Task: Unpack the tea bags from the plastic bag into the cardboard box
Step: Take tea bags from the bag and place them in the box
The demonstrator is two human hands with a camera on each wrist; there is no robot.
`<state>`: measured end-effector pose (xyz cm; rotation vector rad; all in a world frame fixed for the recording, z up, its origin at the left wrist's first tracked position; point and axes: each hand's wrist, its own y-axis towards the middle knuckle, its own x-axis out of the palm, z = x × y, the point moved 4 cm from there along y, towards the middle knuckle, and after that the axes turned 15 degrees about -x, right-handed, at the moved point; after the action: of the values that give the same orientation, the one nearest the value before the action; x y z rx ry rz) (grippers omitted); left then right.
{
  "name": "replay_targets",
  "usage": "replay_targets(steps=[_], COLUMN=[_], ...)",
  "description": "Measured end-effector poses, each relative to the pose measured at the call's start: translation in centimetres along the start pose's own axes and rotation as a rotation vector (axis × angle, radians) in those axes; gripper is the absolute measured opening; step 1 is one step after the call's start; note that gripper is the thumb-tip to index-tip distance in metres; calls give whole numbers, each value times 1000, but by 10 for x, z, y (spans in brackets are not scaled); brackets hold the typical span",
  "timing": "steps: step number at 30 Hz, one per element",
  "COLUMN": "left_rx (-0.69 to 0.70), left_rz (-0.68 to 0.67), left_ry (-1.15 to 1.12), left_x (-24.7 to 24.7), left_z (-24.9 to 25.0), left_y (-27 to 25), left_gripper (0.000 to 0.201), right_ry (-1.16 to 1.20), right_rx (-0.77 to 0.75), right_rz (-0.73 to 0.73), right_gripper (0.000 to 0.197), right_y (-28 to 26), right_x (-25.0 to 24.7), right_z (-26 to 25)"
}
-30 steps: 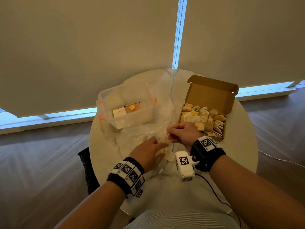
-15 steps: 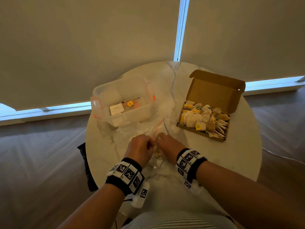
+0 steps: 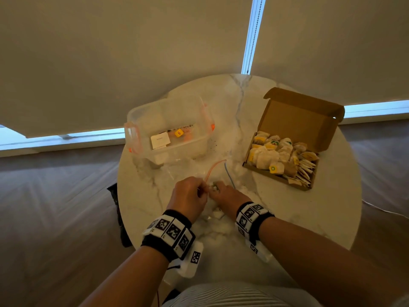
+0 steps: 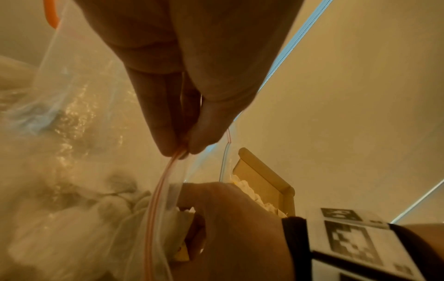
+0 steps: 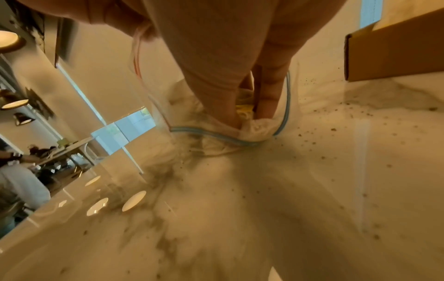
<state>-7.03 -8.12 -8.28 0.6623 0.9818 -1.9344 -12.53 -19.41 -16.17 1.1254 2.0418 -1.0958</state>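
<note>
A clear plastic zip bag [image 3: 197, 171] lies on the round marble table [image 3: 309, 218], with its mouth toward me. My left hand [image 3: 200, 191] pinches the bag's orange zip edge [image 4: 163, 182] between thumb and fingers and holds the mouth apart. Inside that mouth my right hand [image 3: 215, 189] grips a bunch of white tea bags [image 5: 245, 112] between thumb and fingers. More tea bags [image 4: 113, 205] show through the plastic. To the right stands the open cardboard box [image 3: 285, 160], with several tea bags in it and its lid up.
A clear plastic tub [image 3: 170, 134] with orange clips stands at the back left of the table and holds a white card and a yellow tag. Dark tea crumbs [image 5: 348, 133] dot the marble. Window blinds hang close behind the table.
My right hand has come back from beside the cardboard box and gone into the bag's mouth. My left hand went from lying flat on the bag to pinching its orange zip edge.
</note>
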Motion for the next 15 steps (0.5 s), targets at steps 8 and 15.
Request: replay_targets(steps=[8, 15], left_rx=[-42, -61], left_rz=[15, 36], left_ry=[-37, -41], left_x=[-4, -5], left_z=[-5, -13], left_y=[6, 9], left_gripper=[17, 16], right_ry=[180, 323], right_rx=[-30, -41], right_rz=[212, 536], right_gripper=[43, 32], right_y=[-18, -46], right_x=[-22, -55], right_z=[0, 0])
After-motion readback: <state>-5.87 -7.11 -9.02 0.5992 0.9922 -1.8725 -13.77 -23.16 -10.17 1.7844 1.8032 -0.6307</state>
